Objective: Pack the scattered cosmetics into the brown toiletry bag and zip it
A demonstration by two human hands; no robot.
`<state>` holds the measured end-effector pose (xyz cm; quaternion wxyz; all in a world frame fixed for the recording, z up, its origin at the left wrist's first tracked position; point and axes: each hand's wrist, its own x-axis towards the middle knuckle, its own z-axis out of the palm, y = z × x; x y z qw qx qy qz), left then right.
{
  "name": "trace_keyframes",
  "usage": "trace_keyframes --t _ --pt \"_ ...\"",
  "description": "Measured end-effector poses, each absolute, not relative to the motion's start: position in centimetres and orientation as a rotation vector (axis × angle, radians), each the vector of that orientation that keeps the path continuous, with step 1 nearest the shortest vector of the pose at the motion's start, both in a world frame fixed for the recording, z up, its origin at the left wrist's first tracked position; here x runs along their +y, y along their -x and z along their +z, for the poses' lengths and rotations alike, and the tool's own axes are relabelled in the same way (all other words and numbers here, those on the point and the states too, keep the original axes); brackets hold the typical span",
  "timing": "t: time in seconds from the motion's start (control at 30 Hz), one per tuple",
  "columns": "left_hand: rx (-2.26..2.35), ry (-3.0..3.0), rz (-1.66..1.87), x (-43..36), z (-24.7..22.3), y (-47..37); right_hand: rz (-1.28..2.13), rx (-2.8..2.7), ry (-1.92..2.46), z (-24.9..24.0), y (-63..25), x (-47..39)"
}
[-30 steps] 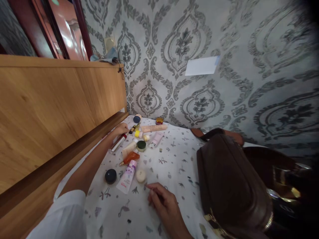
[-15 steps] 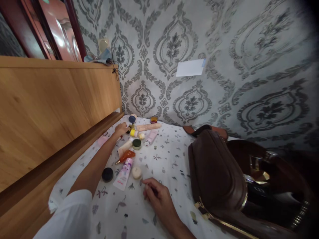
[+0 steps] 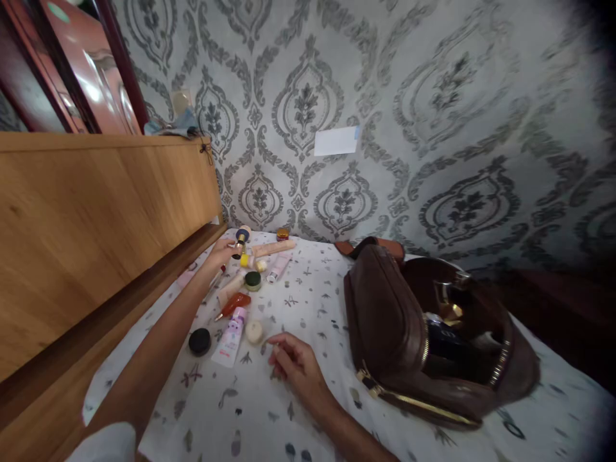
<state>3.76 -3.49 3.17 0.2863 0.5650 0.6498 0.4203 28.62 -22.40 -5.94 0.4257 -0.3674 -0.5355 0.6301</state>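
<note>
My left hand (image 3: 222, 253) reaches to the far left of the cluster, its fingers closed round a small black-and-gold bottle (image 3: 239, 246). Close by lie a yellow-capped bottle (image 3: 245, 261), a long beige tube (image 3: 274, 248) and a pale pink tube (image 3: 278, 268). My right hand (image 3: 296, 362) hovers low over the sheet, fingers loosely bent and apart, holding nothing. Beside its fingertips sits a round cream-coloured jar (image 3: 254, 332). Left of that are a pink-and-white tube (image 3: 230, 339), an amber bottle (image 3: 234, 305) and a round black container (image 3: 199, 341). A dark-green-lidded jar (image 3: 253, 280) stands further back.
A brown leather bag (image 3: 385, 321), unzipped with items inside, stands on the right of the patterned sheet (image 3: 308, 308). A wooden panel (image 3: 106, 224) borders the left side. Patterned wallpaper (image 3: 298, 179) rises behind, with a jar (image 3: 282, 235) near its foot.
My left hand has lifted the black-and-gold bottle slightly, and more of it shows. My right hand stays beside the cream jar. The view has turned somewhat to the right, showing more of the bag.
</note>
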Motion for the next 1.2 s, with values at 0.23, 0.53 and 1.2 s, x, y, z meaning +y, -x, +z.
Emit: trace_keyframes --t 0.23,0.53,1.2 --pt "0.982 -1.289 1.252 -14.4 1.0 -12.4 1.875 -0.759 0.714 -2.6 -30.8 -22.8" --pt "0.673 -1.464 0.915 -20.8 -1.6 -19.2 1.782 -0.765 0.808 -3.8 -35.9 -27.4" --pt "0.917 -1.728 0.893 -21.4 -2.7 -17.8 1.478 -1.268 0.998 -5.2 -37.1 -28.7"
